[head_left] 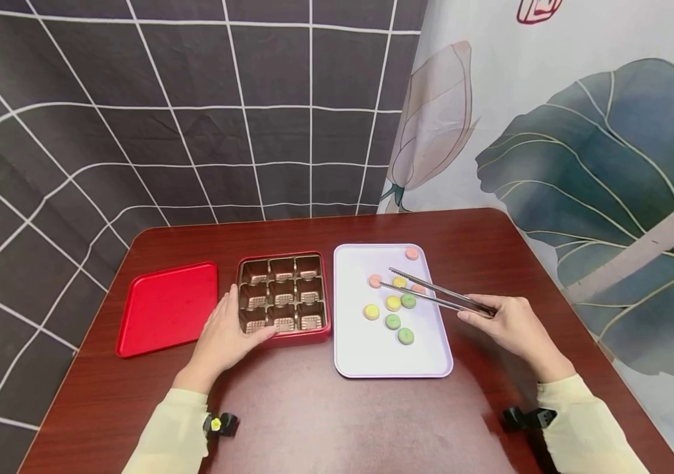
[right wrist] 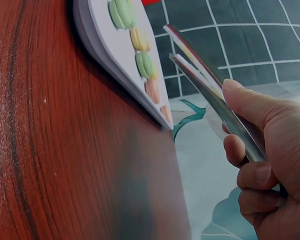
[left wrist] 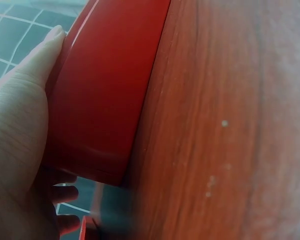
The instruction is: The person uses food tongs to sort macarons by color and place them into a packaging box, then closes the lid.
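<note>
A red square box [head_left: 330,322] holds a gold-brown insert with several square compartments [head_left: 282,293], all bare. My left hand [head_left: 218,339] grips its front left corner, fingers along the left side and thumb across the front rim; the left wrist view shows the thumb against the red wall [left wrist: 105,90]. In my right hand [head_left: 511,326] is a pair of metal tongs [head_left: 438,299], arms spread with nothing between the tips. The tips hang over a white tray [head_left: 366,359], near a pink macaron [head_left: 375,281] and a yellow macaron [head_left: 399,282].
Other macarons on the tray include a green macaron [head_left: 405,336] at the front and a pink macaron [head_left: 411,253] in the far right corner. A flat red lid [head_left: 168,309] lies left of the box. Curtains hang behind the brown table [head_left: 289,408].
</note>
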{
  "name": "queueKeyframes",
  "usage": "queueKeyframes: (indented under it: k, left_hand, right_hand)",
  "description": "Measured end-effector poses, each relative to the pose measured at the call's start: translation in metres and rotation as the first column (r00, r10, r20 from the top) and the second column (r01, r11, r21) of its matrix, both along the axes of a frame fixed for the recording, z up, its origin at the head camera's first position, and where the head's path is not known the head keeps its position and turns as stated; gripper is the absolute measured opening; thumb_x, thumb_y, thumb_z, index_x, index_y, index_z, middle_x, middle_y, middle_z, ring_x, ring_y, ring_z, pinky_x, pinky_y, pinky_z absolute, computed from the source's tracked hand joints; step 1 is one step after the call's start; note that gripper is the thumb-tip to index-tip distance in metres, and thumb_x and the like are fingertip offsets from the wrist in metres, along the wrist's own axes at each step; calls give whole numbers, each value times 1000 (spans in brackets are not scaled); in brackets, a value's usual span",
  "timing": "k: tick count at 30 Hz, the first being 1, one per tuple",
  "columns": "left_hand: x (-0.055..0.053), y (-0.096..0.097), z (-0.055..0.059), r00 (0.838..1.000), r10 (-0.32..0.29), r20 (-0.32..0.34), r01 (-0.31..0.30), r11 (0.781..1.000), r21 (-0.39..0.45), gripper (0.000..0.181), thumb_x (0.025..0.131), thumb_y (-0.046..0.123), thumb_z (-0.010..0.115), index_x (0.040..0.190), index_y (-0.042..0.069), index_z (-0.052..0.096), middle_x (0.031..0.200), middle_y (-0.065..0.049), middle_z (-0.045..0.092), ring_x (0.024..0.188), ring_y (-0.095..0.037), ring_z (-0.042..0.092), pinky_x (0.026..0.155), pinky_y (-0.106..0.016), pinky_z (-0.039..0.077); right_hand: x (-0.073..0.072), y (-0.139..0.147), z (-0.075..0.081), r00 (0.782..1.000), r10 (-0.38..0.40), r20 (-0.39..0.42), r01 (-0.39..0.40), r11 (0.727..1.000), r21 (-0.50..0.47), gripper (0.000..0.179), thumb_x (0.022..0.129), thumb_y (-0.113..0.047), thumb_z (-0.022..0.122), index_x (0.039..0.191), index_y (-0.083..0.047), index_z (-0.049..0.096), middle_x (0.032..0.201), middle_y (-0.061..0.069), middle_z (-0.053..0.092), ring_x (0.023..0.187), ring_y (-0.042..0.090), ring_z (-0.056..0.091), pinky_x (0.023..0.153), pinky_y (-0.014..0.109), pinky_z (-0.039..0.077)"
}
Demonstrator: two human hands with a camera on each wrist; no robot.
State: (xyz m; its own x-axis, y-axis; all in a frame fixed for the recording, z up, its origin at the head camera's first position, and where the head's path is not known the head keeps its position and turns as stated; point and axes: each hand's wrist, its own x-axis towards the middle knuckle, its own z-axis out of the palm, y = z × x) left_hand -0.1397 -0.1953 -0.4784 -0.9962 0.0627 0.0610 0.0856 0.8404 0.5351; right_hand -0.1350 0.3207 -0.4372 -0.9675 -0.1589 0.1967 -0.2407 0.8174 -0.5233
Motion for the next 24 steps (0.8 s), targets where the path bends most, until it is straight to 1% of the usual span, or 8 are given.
queueKeyframes:
  k: [4,9,16,21,24]
  left_hand:
    - [2,0,-1,1000,2,-1,-2,1000,-2,126,69,76,64,153,0,10,153,-25,23,141,-41,22,110,-59,22]
    - [3,0,-2,1000,6,7,-6,1000,-2,126,69,77,64,153,1,9,154,-24,22,141,-41,22,110,-59,22]
    - [3,0,-2,1000,8,12,-8,1000,2,127,68,78,63,153,2,8,154,-24,22,141,-41,21,110,-59,21]
    - [2,0,-1,1000,9,6,-10,1000,5,126,69,75,65,153,1,9,154,-24,22,141,-40,21,111,-58,21]
    - [2,1,-1,1000,11,11,-11,1000,5,126,69,75,65,153,1,8,154,-24,22,141,-40,21,111,-58,21]
  right_hand:
    - [1,1,-2,1000,-5,17,5,1000,0,39,78,-28,81,112,-10,73,84,-1,73,62,12,58,49,24,49]
    - [1,4,-6,999,-13,45,13,1000,4,41,79,-30,81,113,-10,72,84,0,72,61,14,56,48,25,48]
    - [0,9,-9,1000,-24,6,24,999,47,41,78,-33,81,111,-10,73,80,-2,71,61,14,55,49,24,47]
    - [1,10,-9,1000,-21,5,20,998,62,39,78,-29,81,110,-9,73,74,-4,69,55,12,51,43,24,41]
    - [1,10,-9,1000,-19,-2,19,997,78,38,77,-27,82,110,-9,73,72,-6,69,53,11,50,43,24,40]
